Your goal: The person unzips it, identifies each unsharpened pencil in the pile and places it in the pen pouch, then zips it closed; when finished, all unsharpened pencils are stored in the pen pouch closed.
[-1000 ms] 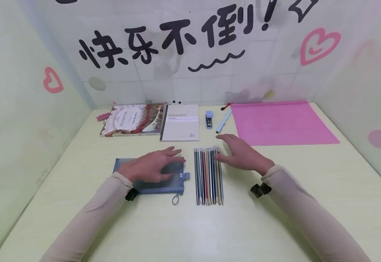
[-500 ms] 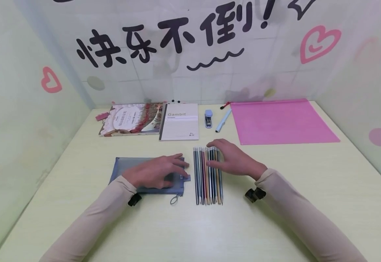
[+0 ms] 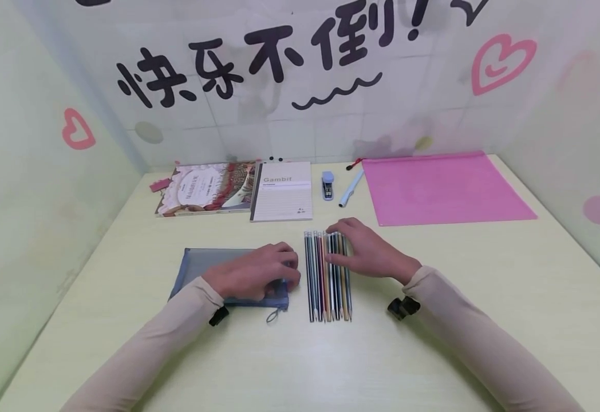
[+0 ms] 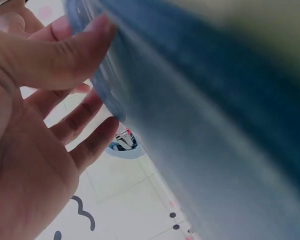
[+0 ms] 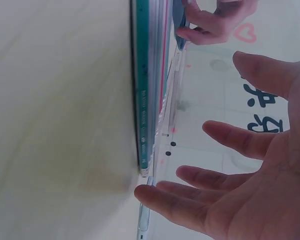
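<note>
A blue zip pouch [image 3: 204,260] with a pull loop lies flat on the table, left of centre. My left hand [image 3: 256,274] grips its right end. In the left wrist view the thumb is on one face of the pouch [image 4: 175,130], with fingers at its edge. Beside it is a row of several pencils [image 3: 322,292], eraser ends away from me and points towards me. My right hand [image 3: 369,249] hovers over the eraser ends with spread fingers. The right wrist view shows this hand [image 5: 240,165] holding nothing, near the pencils [image 5: 144,75].
Along the back lie a picture-covered book [image 3: 204,189], a pink piece [image 3: 160,185], a notebook [image 3: 281,197], a small blue stapler [image 3: 328,186], a light blue pen [image 3: 351,189] and a large pink sheet-like folder [image 3: 449,189]. Walls stand behind and on both sides.
My left hand has come down to the pouch's right end and curled its fingers round it. My right hand has shifted left over the pencils, then stayed there.
</note>
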Available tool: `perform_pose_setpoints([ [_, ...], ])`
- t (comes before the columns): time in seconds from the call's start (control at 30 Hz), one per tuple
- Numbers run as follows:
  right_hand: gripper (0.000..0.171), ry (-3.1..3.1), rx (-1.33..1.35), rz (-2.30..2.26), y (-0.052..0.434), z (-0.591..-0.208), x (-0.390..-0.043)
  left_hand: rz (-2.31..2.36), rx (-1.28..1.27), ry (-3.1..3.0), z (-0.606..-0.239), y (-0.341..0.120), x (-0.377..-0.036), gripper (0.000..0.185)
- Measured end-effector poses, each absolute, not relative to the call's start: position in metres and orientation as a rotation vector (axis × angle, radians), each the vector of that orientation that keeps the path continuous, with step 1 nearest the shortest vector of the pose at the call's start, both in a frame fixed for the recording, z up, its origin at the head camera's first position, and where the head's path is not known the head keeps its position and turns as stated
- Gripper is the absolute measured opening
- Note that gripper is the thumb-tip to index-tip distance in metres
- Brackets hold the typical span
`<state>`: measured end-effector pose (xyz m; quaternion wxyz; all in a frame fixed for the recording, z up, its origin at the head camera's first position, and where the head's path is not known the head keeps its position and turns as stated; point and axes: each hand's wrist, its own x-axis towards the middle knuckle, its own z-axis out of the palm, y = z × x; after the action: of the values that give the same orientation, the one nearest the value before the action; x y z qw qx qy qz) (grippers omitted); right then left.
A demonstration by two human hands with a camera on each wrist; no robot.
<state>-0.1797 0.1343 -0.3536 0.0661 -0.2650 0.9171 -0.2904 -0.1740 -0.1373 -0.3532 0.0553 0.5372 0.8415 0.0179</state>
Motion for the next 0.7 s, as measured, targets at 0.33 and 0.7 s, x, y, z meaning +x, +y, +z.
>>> perform_pose_setpoints([
  [0.33,0.044,2.741,-0.936,-1.048,0.119,-0.336,-0.166,-0.022,1.543,2.527,-0.345,-0.132,-0.175,0.033],
  [0.7,0.033,2.484,-0.949,-1.304,0.098,-0.347,-0.157,0.373,1.332,2.549,-0.335,-0.162,-0.204,0.025],
])
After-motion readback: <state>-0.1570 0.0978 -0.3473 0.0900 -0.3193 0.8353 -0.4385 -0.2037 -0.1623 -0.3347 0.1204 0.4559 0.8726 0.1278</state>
